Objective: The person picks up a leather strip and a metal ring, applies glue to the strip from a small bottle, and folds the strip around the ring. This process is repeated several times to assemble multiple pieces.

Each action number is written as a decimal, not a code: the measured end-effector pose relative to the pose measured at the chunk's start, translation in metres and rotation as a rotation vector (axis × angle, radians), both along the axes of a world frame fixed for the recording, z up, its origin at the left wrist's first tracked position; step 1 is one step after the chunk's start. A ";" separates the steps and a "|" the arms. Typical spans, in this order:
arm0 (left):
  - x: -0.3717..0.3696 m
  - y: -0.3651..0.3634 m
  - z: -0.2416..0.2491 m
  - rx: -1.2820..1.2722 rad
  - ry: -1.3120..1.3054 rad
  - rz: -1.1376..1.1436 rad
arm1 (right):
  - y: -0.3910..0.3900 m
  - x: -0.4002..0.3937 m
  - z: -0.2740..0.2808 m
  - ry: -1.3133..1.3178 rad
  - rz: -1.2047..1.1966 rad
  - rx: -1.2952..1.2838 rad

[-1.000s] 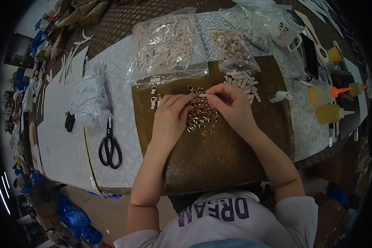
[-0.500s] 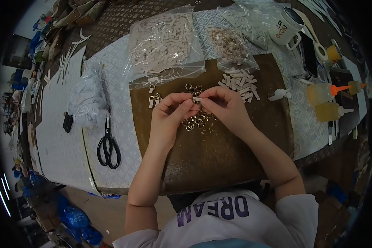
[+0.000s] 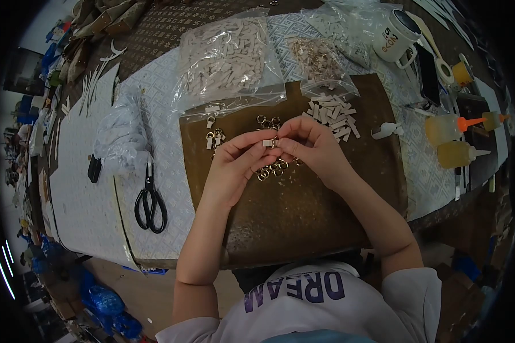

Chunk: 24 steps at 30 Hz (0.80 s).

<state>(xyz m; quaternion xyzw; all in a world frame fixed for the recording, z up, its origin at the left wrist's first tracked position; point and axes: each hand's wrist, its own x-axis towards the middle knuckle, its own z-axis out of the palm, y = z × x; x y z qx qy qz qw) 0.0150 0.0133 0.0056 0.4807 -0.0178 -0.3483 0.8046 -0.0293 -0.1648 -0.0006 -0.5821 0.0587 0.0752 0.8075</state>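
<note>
Pinched in my left hand [image 3: 243, 157] is a small pale strip tab [image 3: 268, 143], folded short. My right hand [image 3: 312, 147] closes its fingertips at the tab's right end, where a brass-coloured ring [image 3: 275, 142] shows, partly hidden by the fingers. Under both hands lies a pile of metal rings [image 3: 277, 168] on the brown mat [image 3: 303, 220]. Loose pale strips [image 3: 335, 117] are heaped beyond my right hand. To the left of my left hand sit several tabs with rings fitted [image 3: 212, 138].
Behind the mat are a large bag of pale strips [image 3: 226, 57] and a bag of metal rings [image 3: 320, 60]. Black-handled scissors [image 3: 150, 206] and a plastic bundle [image 3: 123, 137] lie left. Glue bottles [image 3: 443, 130], a mug [image 3: 393, 40] and a phone [image 3: 427, 74] stand or lie right.
The strip between my hands has turned and now shows as a short folded tab with a ring at its right end. My left hand has shifted slightly; its fingers lie flatter.
</note>
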 end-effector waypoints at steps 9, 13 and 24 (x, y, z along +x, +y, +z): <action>-0.002 -0.003 -0.003 0.169 -0.211 0.086 | 0.003 -0.002 0.001 -0.151 -0.006 -0.191; -0.004 -0.004 -0.005 0.296 -0.328 0.108 | 0.001 -0.003 0.005 -0.110 0.021 -0.386; -0.005 -0.003 -0.003 0.177 -0.155 0.094 | -0.001 -0.003 -0.001 -0.124 -0.016 -0.246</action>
